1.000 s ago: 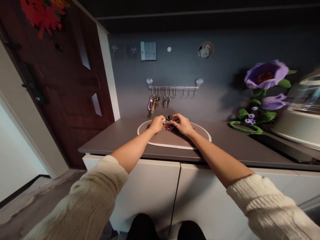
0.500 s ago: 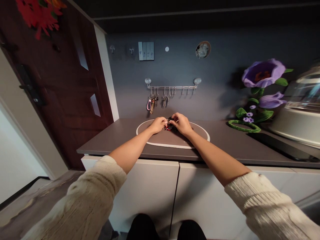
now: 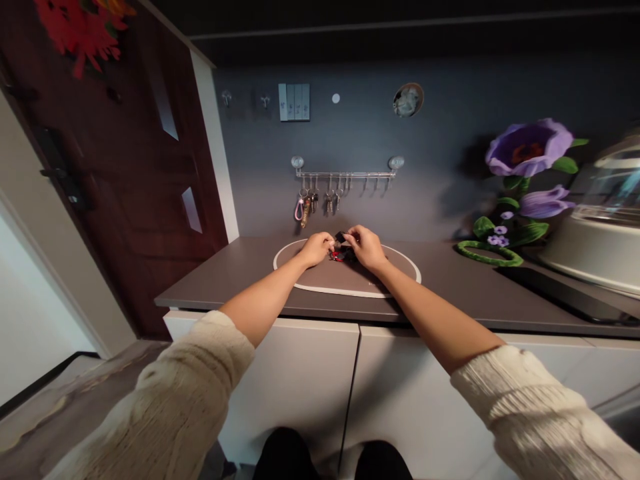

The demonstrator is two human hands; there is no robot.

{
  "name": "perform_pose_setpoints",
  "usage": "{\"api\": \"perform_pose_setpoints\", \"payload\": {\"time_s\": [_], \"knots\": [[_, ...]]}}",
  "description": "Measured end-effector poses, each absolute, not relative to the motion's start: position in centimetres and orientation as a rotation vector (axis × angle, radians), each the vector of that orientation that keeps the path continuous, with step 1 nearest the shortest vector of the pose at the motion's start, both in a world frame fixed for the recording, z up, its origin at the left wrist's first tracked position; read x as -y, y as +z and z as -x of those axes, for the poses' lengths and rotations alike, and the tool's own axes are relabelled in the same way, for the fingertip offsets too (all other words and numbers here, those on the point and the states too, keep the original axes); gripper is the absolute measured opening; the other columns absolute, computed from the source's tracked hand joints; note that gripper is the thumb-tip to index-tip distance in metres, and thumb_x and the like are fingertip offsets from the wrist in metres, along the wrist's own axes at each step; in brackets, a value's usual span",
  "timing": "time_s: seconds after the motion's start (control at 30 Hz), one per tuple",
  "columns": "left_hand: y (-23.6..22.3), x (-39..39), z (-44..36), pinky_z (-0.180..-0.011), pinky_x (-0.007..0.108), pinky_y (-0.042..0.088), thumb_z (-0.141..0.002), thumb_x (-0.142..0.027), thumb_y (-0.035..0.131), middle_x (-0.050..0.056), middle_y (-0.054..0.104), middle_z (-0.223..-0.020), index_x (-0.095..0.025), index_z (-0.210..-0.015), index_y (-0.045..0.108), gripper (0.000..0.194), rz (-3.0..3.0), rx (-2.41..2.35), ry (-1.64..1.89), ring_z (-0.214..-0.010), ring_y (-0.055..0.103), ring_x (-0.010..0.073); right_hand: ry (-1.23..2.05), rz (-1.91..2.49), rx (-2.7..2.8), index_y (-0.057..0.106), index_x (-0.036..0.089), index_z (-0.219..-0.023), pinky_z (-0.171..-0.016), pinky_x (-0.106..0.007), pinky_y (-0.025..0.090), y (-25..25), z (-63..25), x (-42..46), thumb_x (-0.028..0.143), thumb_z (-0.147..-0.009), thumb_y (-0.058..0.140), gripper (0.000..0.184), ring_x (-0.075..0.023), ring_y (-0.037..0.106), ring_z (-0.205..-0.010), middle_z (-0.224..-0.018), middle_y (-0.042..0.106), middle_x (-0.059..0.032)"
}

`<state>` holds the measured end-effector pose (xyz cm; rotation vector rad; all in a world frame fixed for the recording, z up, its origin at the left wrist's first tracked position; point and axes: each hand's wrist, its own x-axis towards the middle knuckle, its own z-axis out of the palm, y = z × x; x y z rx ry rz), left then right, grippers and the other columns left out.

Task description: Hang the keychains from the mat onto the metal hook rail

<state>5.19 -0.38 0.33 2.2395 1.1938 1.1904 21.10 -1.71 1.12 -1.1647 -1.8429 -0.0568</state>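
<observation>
My left hand and my right hand meet over an oval grey mat on the countertop, fingers pinched. Between them is a small bunch of dark and red items, apparently keys with a fob; both hands grip it. Details of the bunch are too small to make out. Just behind on the wall hangs a hook rail carrying several key bunches at its left end.
The grey countertop tops white cabinet doors. A dark wooden door stands at the left. Purple artificial flowers and a large lidded appliance sit at the right. Wall switches are above the rail.
The hands stayed together over the mat. The small dark piece that showed above the fingers a second ago has dropped down between them.
</observation>
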Motion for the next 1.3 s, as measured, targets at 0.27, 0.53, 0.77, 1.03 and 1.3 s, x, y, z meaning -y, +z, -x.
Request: {"api": "perform_pose_setpoints", "payload": {"time_s": [0.27,0.53,0.77,1.03,1.3], "knots": [[0.4,0.2,-5.1,-0.063,0.022,0.039,-0.077,-0.017,0.044,0.0,0.059,-0.065,-0.013,-0.069,0.059,0.017,-2.242,-1.219,1.266,-0.06,0.049,0.0101,0.084,1.146,1.72,0.056,0.017,-0.076,-0.068,-0.026,0.039,1.1,-21.2,1.6,0.033,-0.078,0.049,0.018,-0.0138,0.054,-0.067,-0.072,0.062,-0.0031],[0.4,0.1,-5.1,-0.071,0.023,0.04,-0.078,-0.017,0.046,0.002,0.063,-0.077,-0.014,-0.075,0.06,0.014,-2.363,-1.21,1.272,-0.073,0.054,0.0124,0.225,1.109,1.643,0.057,0.016,-0.072,-0.065,-0.026,0.04,1.4,-21.1,1.8,0.039,-0.075,0.05,0.024,-0.0126,0.052,-0.061,-0.067,0.061,-0.0024],[0.5,0.6,-5.2,-0.076,0.025,0.041,-0.077,-0.018,0.051,0.003,0.065,-0.086,-0.016,-0.08,0.061,0.011,-2.501,-1.222,1.185,-0.081,0.055,0.0142,0.22,1.04,1.629,0.06,0.015,-0.076,-0.068,-0.026,0.042,1.6,-21.2,2.0,0.035,-0.074,0.052,0.022,-0.0123,0.053,-0.064,-0.071,0.063,-0.0028],[0.4,0.4,-5.1,-0.075,0.026,0.041,-0.079,-0.022,0.05,0.004,0.064,-0.084,-0.016,-0.078,0.061,0.013,-2.486,-1.286,1.25,-0.08,0.055,0.0146,0.336,1.023,1.594,0.066,0.016,-0.08,-0.067,-0.028,0.045,1.5,-21.8,1.4,0.035,-0.07,0.056,0.024,-0.0141,0.057,-0.065,-0.074,0.067,-0.0041],[0.2,0.0,-5.2,-0.075,0.027,0.04,-0.082,-0.025,0.045,0.005,0.064,-0.083,-0.016,-0.078,0.061,0.019,-2.476,-1.367,1.29,-0.08,0.054,0.0158,0.287,1.043,1.632,0.068,0.017,-0.085,-0.079,-0.032,0.046,1.6,-22.1,1.0,0.029,-0.074,0.055,0.021,-0.0174,0.061,-0.081,-0.087,0.069,-0.006]]}}
